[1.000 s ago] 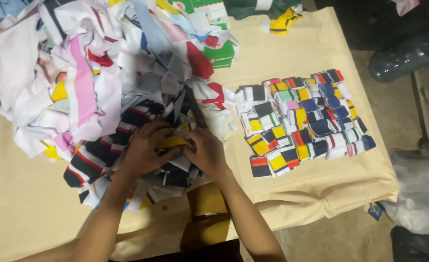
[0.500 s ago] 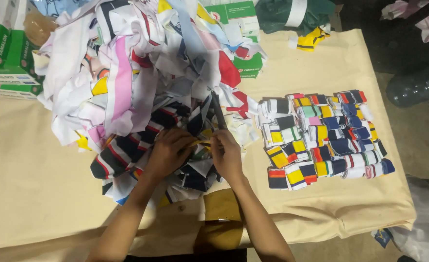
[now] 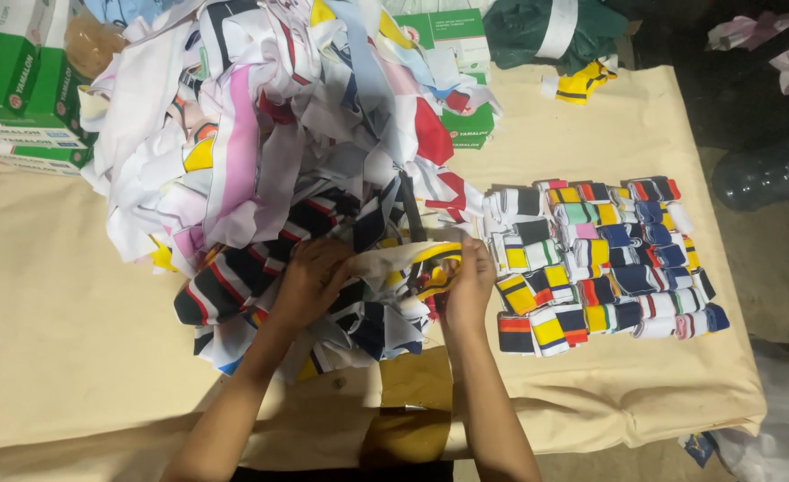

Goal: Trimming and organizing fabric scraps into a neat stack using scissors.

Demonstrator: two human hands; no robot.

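Note:
A white fabric strip with yellow and dark stripes (image 3: 403,261) is stretched between my hands at the front of a big heap of striped cloth pieces (image 3: 278,152). My left hand (image 3: 309,284) grips its left end, fingers curled into the cloth. My right hand (image 3: 468,284) pinches the right end, close to the rows of folded striped pieces (image 3: 599,254) laid side by side on the cream table cover (image 3: 73,357). Both forearms reach in from the bottom edge.
Green and white boxes (image 3: 11,80) stand at the back left, another green box (image 3: 452,31) at the back middle. A dark green cloth (image 3: 555,31) and a yellow piece (image 3: 582,85) lie at the far edge. A dark bottle (image 3: 769,174) lies beyond the table's right side.
My hands have moved apart, drawing the striped strip out flat between them. The view has shifted a little, showing more of the boxes at the left.

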